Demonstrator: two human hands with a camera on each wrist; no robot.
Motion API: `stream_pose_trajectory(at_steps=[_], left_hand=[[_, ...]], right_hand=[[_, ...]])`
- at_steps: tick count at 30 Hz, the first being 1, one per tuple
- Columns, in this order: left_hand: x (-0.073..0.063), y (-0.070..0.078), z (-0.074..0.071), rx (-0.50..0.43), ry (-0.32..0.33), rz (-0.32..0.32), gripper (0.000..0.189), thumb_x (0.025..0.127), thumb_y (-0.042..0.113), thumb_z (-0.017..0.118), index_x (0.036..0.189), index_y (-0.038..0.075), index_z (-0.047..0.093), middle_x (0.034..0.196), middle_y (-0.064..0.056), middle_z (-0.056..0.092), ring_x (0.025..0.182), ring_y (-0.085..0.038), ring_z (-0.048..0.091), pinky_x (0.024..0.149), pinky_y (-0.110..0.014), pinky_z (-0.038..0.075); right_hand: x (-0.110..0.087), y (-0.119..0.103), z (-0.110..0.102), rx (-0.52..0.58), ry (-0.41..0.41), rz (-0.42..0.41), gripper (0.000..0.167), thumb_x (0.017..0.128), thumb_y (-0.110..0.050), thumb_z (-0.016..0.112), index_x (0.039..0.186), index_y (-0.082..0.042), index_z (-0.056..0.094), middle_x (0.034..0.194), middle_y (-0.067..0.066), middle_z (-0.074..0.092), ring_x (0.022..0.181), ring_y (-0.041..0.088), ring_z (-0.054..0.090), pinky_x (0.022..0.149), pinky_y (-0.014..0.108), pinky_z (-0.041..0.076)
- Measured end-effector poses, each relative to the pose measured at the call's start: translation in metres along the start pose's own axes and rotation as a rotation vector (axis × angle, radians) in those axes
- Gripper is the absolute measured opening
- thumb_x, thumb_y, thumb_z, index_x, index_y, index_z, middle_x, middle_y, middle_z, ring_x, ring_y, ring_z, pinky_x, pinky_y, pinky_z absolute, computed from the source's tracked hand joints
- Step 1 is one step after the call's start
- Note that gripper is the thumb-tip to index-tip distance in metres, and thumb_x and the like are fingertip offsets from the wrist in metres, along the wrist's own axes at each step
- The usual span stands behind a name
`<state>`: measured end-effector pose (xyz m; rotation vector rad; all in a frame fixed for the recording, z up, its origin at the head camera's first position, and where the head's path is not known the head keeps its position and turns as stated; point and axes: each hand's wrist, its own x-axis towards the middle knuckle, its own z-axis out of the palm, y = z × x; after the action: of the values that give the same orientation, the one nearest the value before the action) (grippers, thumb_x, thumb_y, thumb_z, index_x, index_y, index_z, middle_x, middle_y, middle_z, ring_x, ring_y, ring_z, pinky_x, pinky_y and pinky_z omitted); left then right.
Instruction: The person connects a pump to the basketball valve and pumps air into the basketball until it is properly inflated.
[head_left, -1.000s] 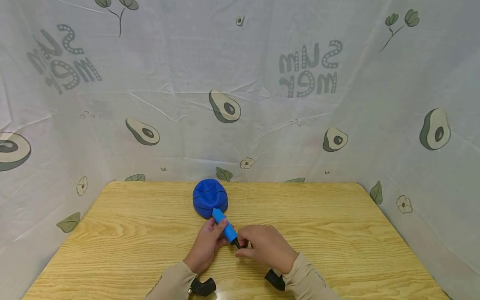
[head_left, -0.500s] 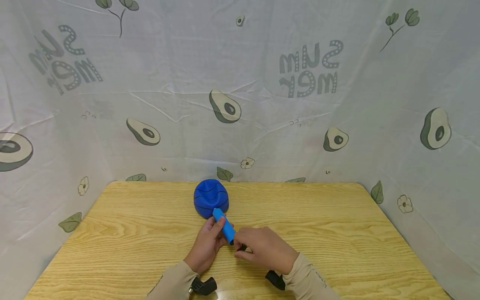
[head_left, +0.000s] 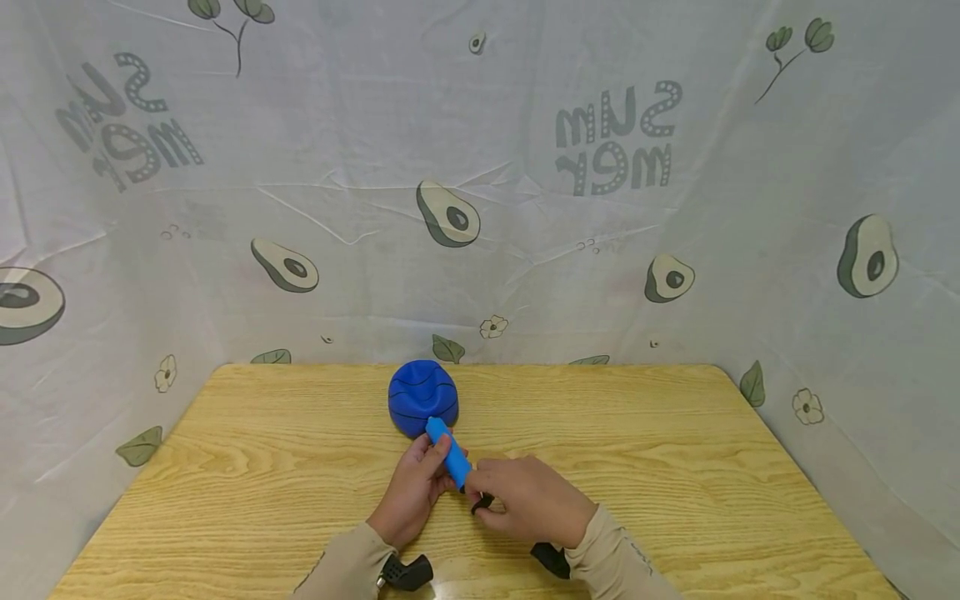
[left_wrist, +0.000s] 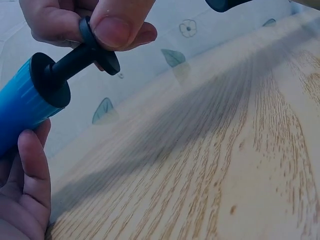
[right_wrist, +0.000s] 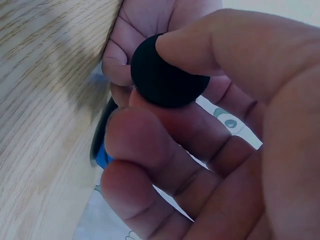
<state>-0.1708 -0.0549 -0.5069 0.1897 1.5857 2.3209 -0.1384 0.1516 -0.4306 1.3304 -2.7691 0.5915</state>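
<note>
A blue hand pump (head_left: pixel 453 460) slants from the ball down toward the right hand in the head view. My left hand (head_left: pixel 408 492) grips its barrel, thumb along the top. With thumb and fingers, my right hand (head_left: pixel 528 500) pinches the round black handle (right_wrist: pixel 165 77) of the plunger. A short length of black plunger rod (left_wrist: pixel 72 65) shows between barrel and handle in the left wrist view. Against the pump's far tip sits a dark blue ball (head_left: pixel 422 396) with black lines, dented and partly deflated. The join between pump and ball is hidden.
The wooden table (head_left: pixel 637 450) extends widely to both sides of the hands. Behind it hangs a pale printed curtain (head_left: pixel 360 167), which also runs down the left and right sides. Black camera mounts (head_left: pixel 407 573) sit at both wrists.
My right hand has moved toward the barrel, pushing the plunger in, so less of the rod shows in the head view. The left hand and the ball have stayed almost in place.
</note>
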Motion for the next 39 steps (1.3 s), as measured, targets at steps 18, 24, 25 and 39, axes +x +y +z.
stream_pose_trajectory(at_steps=[18,24,25,39], left_hand=[[0.0018,-0.0008,-0.0022,-0.085,0.044,-0.004,0.066,0.110,0.035,0.053,0.154,-0.008,0.029,0.123,-0.012,0.064,0.108,-0.019,0.069,0.088,-0.029,0.060],[0.0013,0.0007,-0.0020,-0.097,0.063,0.005,0.067,0.110,0.036,0.053,0.153,-0.008,0.026,0.124,-0.013,0.062,0.113,-0.022,0.067,0.091,-0.031,0.059],[0.0012,0.0011,-0.0017,-0.098,0.066,0.009,0.067,0.110,0.036,0.054,0.153,-0.008,0.026,0.123,-0.013,0.062,0.112,-0.022,0.067,0.091,-0.031,0.059],[0.0017,-0.0004,-0.0004,-0.095,0.095,0.021,0.064,0.110,0.034,0.054,0.152,-0.006,0.026,0.118,-0.010,0.064,0.105,-0.020,0.070,0.089,-0.029,0.059]], right_hand=[[-0.0004,-0.0035,-0.0062,0.056,-0.090,-0.027,0.018,0.090,-0.010,0.076,0.086,-0.023,0.065,0.080,-0.014,0.055,0.067,-0.006,0.043,0.060,0.011,0.037],[-0.0005,-0.0038,-0.0068,0.096,-0.125,-0.043,0.023,0.089,-0.009,0.077,0.082,-0.025,0.062,0.076,-0.014,0.052,0.066,-0.005,0.041,0.059,0.011,0.035],[-0.0007,-0.0036,-0.0066,0.101,-0.132,-0.048,0.023,0.089,-0.009,0.077,0.082,-0.025,0.063,0.076,-0.014,0.053,0.065,-0.006,0.041,0.059,0.010,0.035],[-0.0013,-0.0056,-0.0074,0.130,-0.191,-0.035,0.023,0.088,-0.010,0.078,0.081,-0.027,0.064,0.074,-0.015,0.053,0.063,-0.006,0.042,0.057,0.010,0.035]])
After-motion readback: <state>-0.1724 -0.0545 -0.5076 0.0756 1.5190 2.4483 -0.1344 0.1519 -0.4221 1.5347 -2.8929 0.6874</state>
